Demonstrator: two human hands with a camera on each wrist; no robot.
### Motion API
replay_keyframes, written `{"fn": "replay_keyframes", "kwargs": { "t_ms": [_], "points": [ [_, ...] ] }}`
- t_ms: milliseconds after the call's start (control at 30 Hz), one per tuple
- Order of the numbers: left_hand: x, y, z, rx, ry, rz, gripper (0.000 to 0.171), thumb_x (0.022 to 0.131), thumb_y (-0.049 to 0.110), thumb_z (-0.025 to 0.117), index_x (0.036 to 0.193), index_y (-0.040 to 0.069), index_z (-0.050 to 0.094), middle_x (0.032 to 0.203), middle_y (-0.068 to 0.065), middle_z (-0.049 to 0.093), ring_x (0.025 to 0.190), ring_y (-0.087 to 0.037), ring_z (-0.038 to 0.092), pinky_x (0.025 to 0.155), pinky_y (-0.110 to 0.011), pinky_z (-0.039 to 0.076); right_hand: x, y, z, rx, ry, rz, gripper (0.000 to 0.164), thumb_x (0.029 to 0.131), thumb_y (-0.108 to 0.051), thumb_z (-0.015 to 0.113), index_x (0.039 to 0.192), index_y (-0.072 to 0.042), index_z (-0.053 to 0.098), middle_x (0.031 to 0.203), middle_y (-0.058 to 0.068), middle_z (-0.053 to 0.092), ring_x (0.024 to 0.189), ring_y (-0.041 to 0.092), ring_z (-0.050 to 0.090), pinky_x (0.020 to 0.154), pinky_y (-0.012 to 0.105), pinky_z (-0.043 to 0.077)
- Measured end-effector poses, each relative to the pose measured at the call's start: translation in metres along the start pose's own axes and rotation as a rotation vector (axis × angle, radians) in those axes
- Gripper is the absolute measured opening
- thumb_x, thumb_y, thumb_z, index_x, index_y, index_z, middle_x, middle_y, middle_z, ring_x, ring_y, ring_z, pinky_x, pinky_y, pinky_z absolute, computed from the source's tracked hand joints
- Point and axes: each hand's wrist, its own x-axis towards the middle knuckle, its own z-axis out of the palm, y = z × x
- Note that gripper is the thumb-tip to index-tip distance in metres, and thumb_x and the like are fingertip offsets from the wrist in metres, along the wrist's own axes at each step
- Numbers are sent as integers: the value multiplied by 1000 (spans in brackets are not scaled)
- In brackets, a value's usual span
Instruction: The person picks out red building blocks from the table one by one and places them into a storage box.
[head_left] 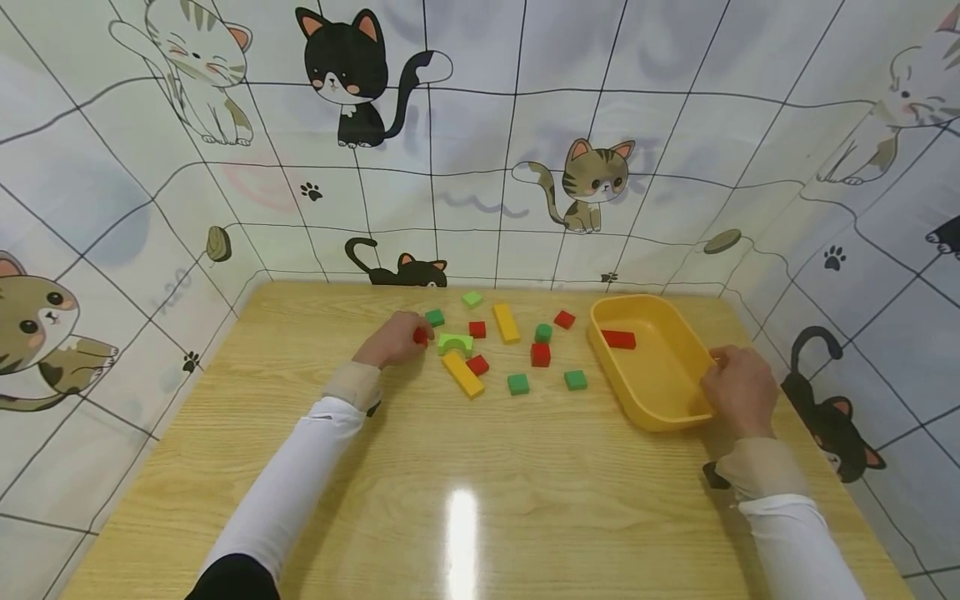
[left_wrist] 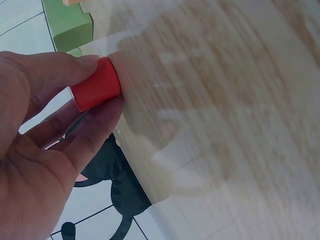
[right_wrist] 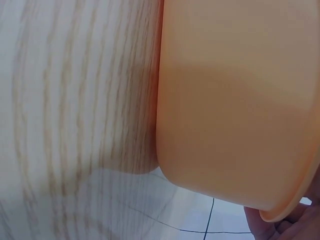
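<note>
My left hand (head_left: 392, 340) pinches a small red block (left_wrist: 97, 84) with rounded sides between thumb and fingers, close over the table at the left edge of the loose blocks. Just right of it lie a light green arch block (head_left: 455, 344) and a dark green block (head_left: 434, 317). At the right, my right hand (head_left: 742, 388) grips the rim of a yellow plastic tray (head_left: 660, 375); in the right wrist view, fingers (right_wrist: 257, 225) show at its rim. A long red block (head_left: 618, 339) lies inside the tray against its left wall.
Between the hands lie two long yellow blocks (head_left: 462, 375), red blocks (head_left: 540, 355) and green blocks (head_left: 518, 384), with a green cylinder (head_left: 543, 333) among them. The wooden table (head_left: 360, 508) backs onto a cat-patterned sheet (head_left: 480, 125) that also rises at both sides.
</note>
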Motion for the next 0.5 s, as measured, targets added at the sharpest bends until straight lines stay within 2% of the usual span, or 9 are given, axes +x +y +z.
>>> {"fn": "replay_keyframes", "kwargs": {
  "t_ms": [367,500],
  "points": [
    [6,7,-4,-22,-17,-25,23,90,0,63,110,3,75,109,-12,71,97,-27,58,90,-38,51,0,1,3,-11,-16,15,39,90,-10,48,120,5,68,107,31,65,96,50,61,69,57,48],
    [8,13,-10,-40,-3,10,24,90,-1,63,112,1,73,111,-13,72,97,-27,59,91,-39,52,1,1,3,-16,-21,20,40,90,-10,48,120,6,68,106,30,65,95,49,61,70,56,48]
  ]
}}
